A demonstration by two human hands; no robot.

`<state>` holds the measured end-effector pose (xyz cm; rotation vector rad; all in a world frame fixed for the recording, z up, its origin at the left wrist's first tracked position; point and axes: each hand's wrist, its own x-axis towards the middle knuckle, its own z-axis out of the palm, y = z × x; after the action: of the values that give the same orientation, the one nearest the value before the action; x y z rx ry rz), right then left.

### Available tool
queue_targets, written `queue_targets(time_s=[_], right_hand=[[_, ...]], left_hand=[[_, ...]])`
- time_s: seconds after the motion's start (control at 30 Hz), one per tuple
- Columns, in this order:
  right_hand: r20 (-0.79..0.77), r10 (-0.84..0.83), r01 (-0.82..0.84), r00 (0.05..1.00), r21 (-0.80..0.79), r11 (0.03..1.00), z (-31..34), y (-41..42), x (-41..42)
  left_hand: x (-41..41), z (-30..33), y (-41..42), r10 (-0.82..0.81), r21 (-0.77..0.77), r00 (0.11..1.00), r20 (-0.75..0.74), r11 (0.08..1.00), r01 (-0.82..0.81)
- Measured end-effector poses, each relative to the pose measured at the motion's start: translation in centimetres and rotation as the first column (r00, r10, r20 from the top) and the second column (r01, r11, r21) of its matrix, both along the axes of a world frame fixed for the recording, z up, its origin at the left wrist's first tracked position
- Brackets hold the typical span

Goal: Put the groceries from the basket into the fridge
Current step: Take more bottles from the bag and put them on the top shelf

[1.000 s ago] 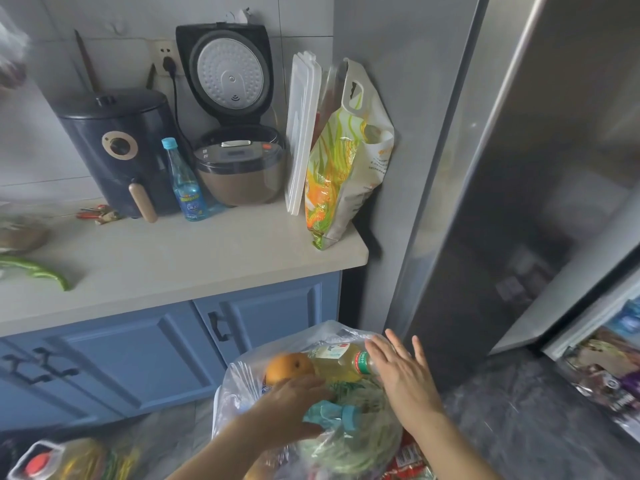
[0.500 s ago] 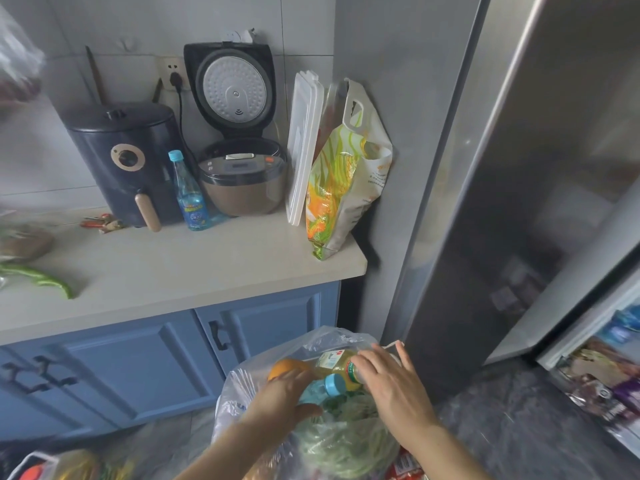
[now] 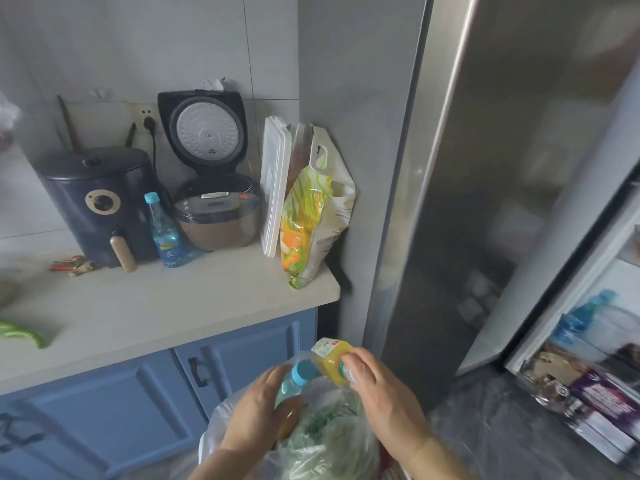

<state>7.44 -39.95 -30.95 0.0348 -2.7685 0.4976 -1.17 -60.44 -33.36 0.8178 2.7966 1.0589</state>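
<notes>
Low in front of her, the right hand (image 3: 381, 393) has its fingers curled round the yellow juice bottle (image 3: 330, 358), base tipped up and far-left, the open fridge (image 3: 588, 341) to its right, while the left hand (image 3: 256, 410) grips the blue-capped bottle (image 3: 294, 381).
</notes>
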Motion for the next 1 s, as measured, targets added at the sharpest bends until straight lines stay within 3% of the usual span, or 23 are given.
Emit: queue_targets(time_s=[0.27, 0.53, 0.73, 1.0], right_hand=[[-0.051, -0.003, 0.004, 0.999, 0.022, 1.0, 4.5, -0.5, 1.5], [-0.192, -0.115, 0.106, 0.975, -0.056, 0.993, 11.3, 2.5, 4.5], [-0.315, -0.252, 0.208, 0.915, -0.167, 0.964, 17.5, 8.9, 9.2], [-0.321, -0.451, 0.481, 0.833, 0.017, 0.876, 25.6, 20.5, 17.8]], left_hand=[[-0.3, 6.6, 0.7, -0.085, 0.172, 0.996, 0.024, 0.982, 0.08], [0.8, 15.3, 5.3, -0.236, 0.154, 0.968, -0.081, 0.957, 0.246], [2.9, 21.0, 12.8, -0.367, 0.229, 0.927, -0.08, 0.898, 0.376], [10.2, 27.3, 29.0, -0.419, 0.301, 0.88, -0.224, 0.829, 0.472]])
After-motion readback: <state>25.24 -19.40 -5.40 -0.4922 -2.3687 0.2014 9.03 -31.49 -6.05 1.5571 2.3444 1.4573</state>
